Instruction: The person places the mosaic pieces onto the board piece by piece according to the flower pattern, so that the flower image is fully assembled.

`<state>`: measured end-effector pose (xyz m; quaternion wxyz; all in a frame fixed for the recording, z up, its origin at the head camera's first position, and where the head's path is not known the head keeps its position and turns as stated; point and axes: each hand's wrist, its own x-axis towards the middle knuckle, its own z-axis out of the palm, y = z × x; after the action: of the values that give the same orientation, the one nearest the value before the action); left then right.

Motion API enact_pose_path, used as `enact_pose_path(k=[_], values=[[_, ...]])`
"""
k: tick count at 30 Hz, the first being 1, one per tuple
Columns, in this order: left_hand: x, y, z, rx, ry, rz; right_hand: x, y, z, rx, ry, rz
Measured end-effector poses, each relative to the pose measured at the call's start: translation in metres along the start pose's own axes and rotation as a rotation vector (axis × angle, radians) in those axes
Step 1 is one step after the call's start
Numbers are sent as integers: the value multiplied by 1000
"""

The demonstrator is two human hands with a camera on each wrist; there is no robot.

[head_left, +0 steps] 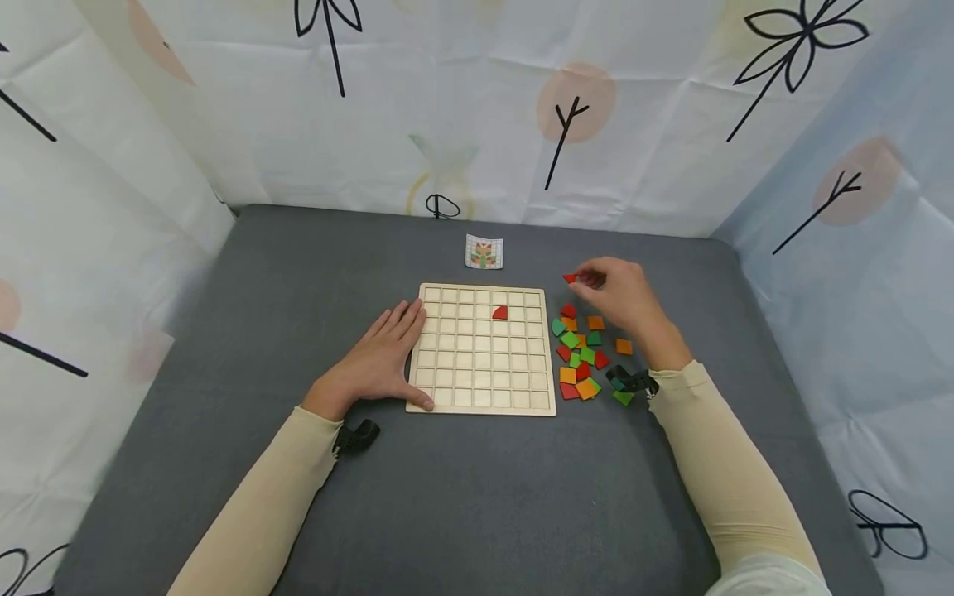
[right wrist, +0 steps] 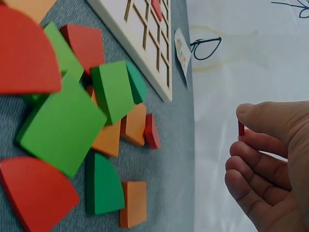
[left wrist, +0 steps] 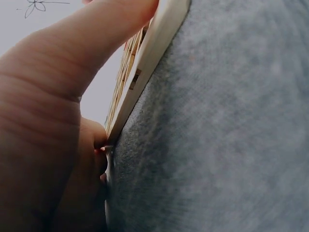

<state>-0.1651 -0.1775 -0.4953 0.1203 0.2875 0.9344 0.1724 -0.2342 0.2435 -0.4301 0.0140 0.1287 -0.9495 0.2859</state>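
Note:
A wooden grid board (head_left: pixel 480 352) lies flat on the grey table, and one red quarter-round tile (head_left: pixel 500 313) sits in a cell near its top. Along the board's left edge rests my left hand (head_left: pixel 380 356), fingers straight and thumb at the lower left corner. Between thumb and fingertips my right hand (head_left: pixel 622 294) pinches a small red tile (head_left: pixel 570 279), raised above the table beyond the loose pile. In the right wrist view that red tile (right wrist: pixel 241 127) shows edge-on, mostly covered by the thumb.
Loose red, orange and green tiles (head_left: pixel 587 355) lie in a pile right of the board, some overlapping. A small pattern card (head_left: pixel 484 252) lies behind the board, near the table's far edge. Patterned white cloth (head_left: pixel 477 108) hangs around the grey table (head_left: pixel 477 497).

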Motion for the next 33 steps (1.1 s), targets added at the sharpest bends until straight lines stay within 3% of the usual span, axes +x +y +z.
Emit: enact_pose_path(k=[9, 19, 33], values=[[-2, -5, -3, -28, -15, 7, 2, -12, 8, 30, -14, -45], [-2, -5, -1, -25, -30, -1, 4, -23, 15, 36, -31, -39], [0, -3, -1, -26, -8, 2, 8, -42, 20, 37, -26, -78]])
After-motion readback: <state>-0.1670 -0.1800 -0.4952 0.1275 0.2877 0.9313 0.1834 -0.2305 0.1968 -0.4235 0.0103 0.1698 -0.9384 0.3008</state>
